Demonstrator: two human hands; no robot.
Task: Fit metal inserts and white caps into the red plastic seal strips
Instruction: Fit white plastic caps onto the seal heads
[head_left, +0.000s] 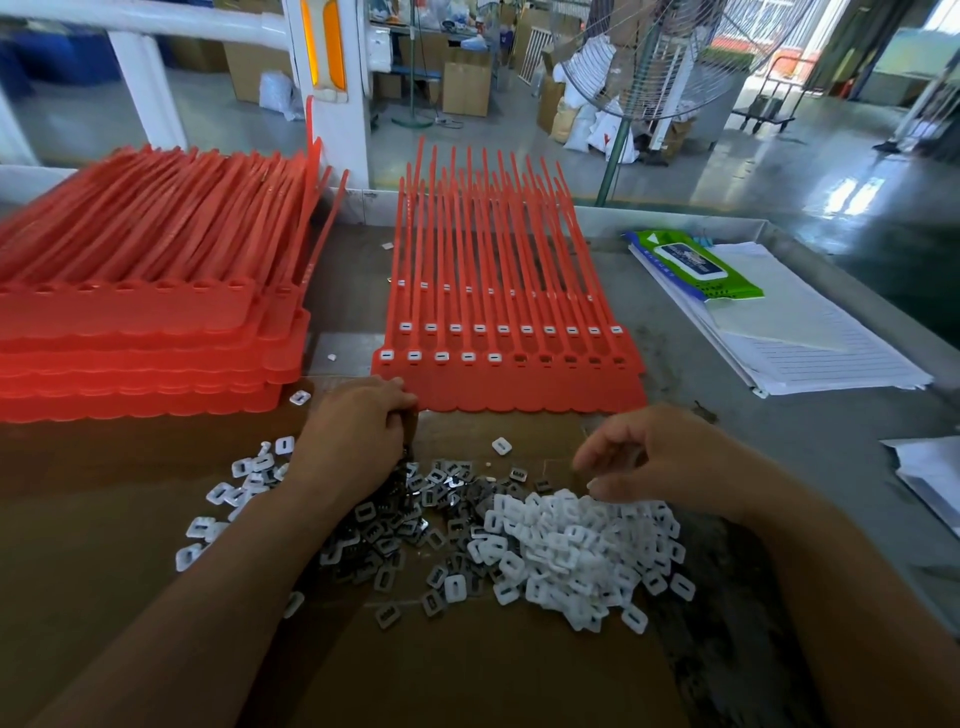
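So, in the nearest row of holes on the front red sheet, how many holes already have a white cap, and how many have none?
Nearest row of the front red sheet:
Holes with a white cap: 5
Holes without a cap: 5
Total: 10

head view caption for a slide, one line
Left hand grips metal inserts, right hand hovers over white caps; front red seal strips are half capped.

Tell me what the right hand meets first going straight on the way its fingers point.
Likely the white caps heaped just under the right hand's down-curled fingertips, though the gap is hard to judge.
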